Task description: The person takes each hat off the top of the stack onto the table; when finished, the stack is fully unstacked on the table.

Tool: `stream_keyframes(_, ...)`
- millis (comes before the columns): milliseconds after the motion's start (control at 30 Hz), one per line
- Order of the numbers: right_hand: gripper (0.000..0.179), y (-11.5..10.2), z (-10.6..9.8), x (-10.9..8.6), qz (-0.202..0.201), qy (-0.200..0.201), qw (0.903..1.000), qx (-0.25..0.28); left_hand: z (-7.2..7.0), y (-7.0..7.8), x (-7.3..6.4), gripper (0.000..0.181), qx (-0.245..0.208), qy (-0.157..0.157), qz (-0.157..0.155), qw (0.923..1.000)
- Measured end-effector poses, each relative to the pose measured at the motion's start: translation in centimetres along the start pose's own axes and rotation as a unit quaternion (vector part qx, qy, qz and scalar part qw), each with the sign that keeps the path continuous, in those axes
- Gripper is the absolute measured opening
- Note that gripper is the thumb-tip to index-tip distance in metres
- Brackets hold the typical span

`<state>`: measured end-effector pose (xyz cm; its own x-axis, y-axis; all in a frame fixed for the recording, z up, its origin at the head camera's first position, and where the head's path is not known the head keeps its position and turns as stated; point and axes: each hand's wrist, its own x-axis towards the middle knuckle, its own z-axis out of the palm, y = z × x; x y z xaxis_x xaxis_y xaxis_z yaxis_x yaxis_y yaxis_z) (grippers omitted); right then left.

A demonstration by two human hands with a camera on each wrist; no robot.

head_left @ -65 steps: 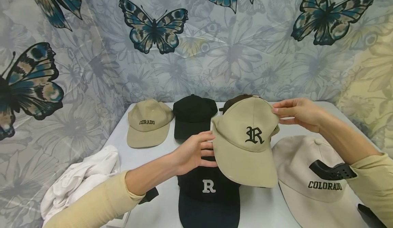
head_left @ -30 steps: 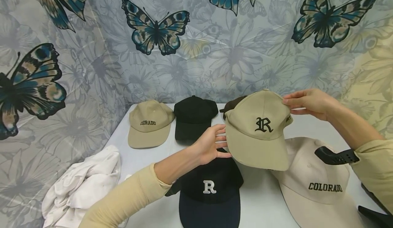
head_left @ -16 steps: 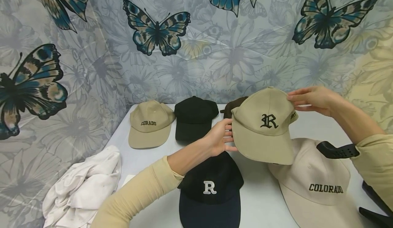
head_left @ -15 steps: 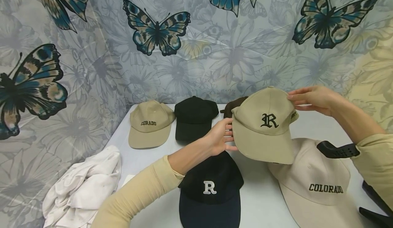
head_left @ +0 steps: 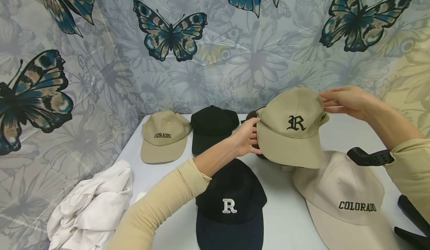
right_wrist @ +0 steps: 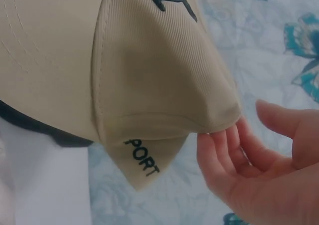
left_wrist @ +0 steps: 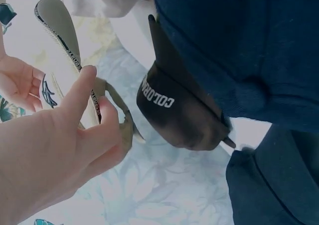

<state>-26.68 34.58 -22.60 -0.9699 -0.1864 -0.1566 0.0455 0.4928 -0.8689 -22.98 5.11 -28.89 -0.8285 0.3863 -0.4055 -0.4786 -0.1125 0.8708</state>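
Note:
A beige baseball cap (head_left: 290, 130) with a dark gothic R is held up above the table, brim toward me. My left hand (head_left: 243, 138) holds its left edge; in the left wrist view, fingers (left_wrist: 107, 127) lie on the cap's inner band. At the opposite side, my right hand (head_left: 349, 98) touches the crown with nearly straight fingers. The right wrist view shows those fingers (right_wrist: 219, 155) against the cap's back edge, thumb apart, beside a strap lettered "PORT". A brown cap (head_left: 252, 115) is partly hidden behind the held one.
A tan cap (head_left: 164, 136) and a black cap (head_left: 213, 125) stand at the back left of the white table (head_left: 280, 212). Nearer are a navy cap (head_left: 231, 197) with a white R and a cream "COLORADO" cap (head_left: 346, 190). White cloth (head_left: 92, 201) lies crumpled at left.
Both hands have moved the beige cap up and to the right, farther from me. More of the navy cap and the cream cap shows now. The other caps stay put.

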Motion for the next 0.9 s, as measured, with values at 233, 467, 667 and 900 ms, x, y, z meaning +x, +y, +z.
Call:
stream_keyframes(233, 0.03, 0.6, -0.7, 0.3, 0.007, 0.006, 0.9984, 0.056, 1.1, 0.6, 1.3, 0.056, 0.01, 0.016, -0.003, 0.9998)
stream_keyframes(467, 0.026, 1.1, -1.1, 0.4, 0.001, 0.008, 0.986, 0.167, 1.7, 0.9, 2.6, 0.051, 0.017, 0.041, 0.01, 0.999)
stream_keyframes(667, 0.028, 1.8, -1.7, 0.8, -0.022, 0.009, 0.9755, 0.219, 2.3, 1.1, 3.5, 0.058, 0.009, 0.044, 0.024, 0.9987)
stream_keyframes(900, 0.027, 2.8, -2.6, 1.1, -0.025, 0.016, 0.9556, 0.293, 3.5, 0.8, 4.3, 0.062, -0.027, 0.062, 0.027, 0.9973)
